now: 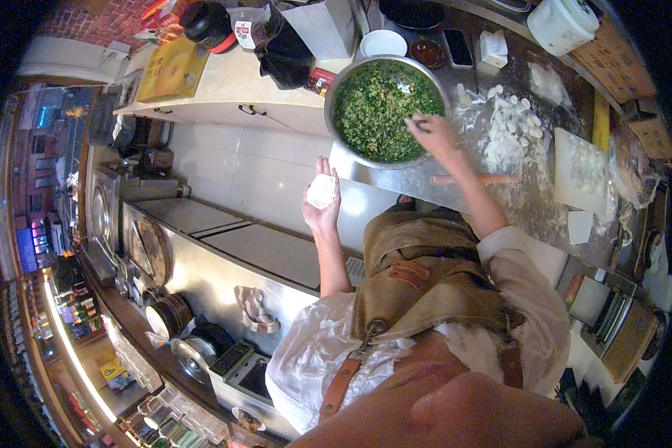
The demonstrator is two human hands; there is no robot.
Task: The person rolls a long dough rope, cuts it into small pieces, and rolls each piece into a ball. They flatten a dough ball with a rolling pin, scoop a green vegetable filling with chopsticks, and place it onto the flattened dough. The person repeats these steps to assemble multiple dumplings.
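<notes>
My left hand (320, 208) is palm up, left of the worktop, with a round white dough wrapper (322, 191) lying across the palm and lower fingers. My right hand (429, 132) is over the right part of a large steel bowl (330, 106) of chopped green filling (383, 112). Its fingers are bent and blurred; whether they hold something cannot be made out. Right of the bowl, small white dough pieces (518, 115) lie in scattered flour. A thin wooden rolling pin (504, 178) lies on the worktop, partly behind my right forearm.
A white tray (564, 168) of pale dumplings stands at the right, with a white scraper (580, 227) below it. Behind the bowl are a white bowl (383, 43), a dish of reddish-brown sauce (427, 53) and a phone (458, 47). A steel counter (201, 263) runs along the left.
</notes>
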